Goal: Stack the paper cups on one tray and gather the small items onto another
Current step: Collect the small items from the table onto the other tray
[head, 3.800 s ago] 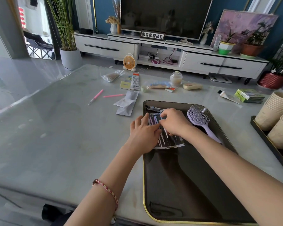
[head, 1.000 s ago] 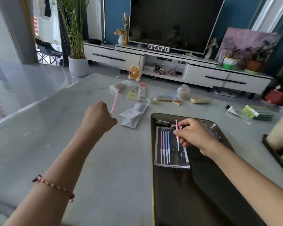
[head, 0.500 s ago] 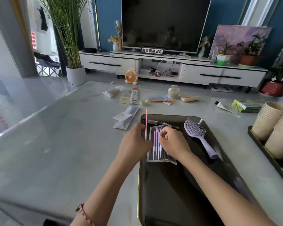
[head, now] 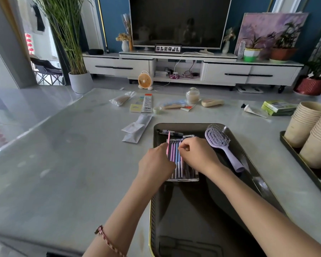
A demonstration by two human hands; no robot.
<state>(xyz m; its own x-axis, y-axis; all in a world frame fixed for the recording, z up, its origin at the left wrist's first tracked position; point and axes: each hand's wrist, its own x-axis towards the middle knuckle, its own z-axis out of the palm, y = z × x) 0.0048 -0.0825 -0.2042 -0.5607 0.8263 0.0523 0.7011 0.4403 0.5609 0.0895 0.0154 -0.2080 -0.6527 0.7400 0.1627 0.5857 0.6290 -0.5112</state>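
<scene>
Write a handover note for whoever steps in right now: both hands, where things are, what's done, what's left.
Left hand: pinches a pink stick at the case's left edge.
Right hand: fingers curled over the case; what they pinch is unclear.
Dark tray: holds case, hairbrush, pen.
Done: cups sit in two stacks on the right tray.
Left: seat the pink stick, then move the white packet, jar, tube, green box and other small items off the table onto the dark tray.
</scene>
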